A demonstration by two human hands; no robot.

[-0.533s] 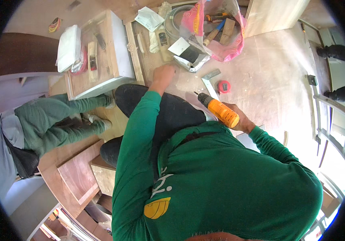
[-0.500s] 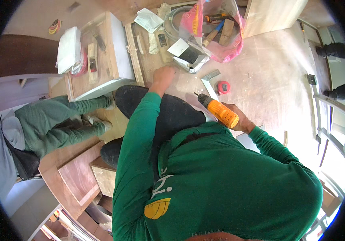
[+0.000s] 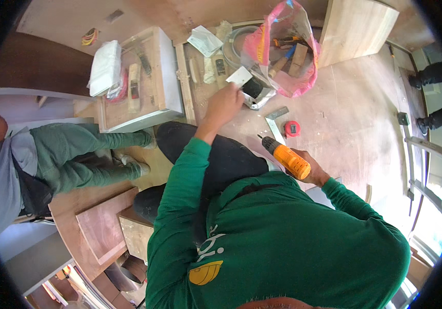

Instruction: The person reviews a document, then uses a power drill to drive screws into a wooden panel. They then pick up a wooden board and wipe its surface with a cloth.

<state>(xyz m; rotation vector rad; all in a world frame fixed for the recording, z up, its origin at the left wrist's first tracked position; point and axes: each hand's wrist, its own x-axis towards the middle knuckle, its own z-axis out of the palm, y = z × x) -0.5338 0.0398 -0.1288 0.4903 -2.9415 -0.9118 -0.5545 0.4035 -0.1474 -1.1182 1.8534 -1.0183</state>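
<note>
My right hand [image 3: 309, 165] is wrapped round an orange and black cordless drill [image 3: 292, 160]; its bit points up and left, over my dark-trousered leg. Out in front, my left hand [image 3: 224, 107] reaches to the near left edge of a small white open box [image 3: 265, 99]. Small dark pieces [image 3: 253, 87] fill that box, too fine to name. The left fingers are bunched together at its raised white flap [image 3: 239, 76], and whatever they pinch is hidden. Between the box and the drill lie a try square [image 3: 276, 116] and a red tape measure [image 3: 292, 129].
A pink-rimmed plastic bag [image 3: 313, 77] of hand tools stands behind the box. To the left, a wooden cabinet [image 3: 162, 72] carries a hand plane [image 3: 134, 87] and a white package [image 3: 105, 68]. Another person [image 3: 77, 154] in green trousers is at far left. A wooden panel [image 3: 357, 31] leans at back.
My left hand has moved forward and right, from above my knee to the white box. The drill stays in my right hand. The view has shifted slightly.
</note>
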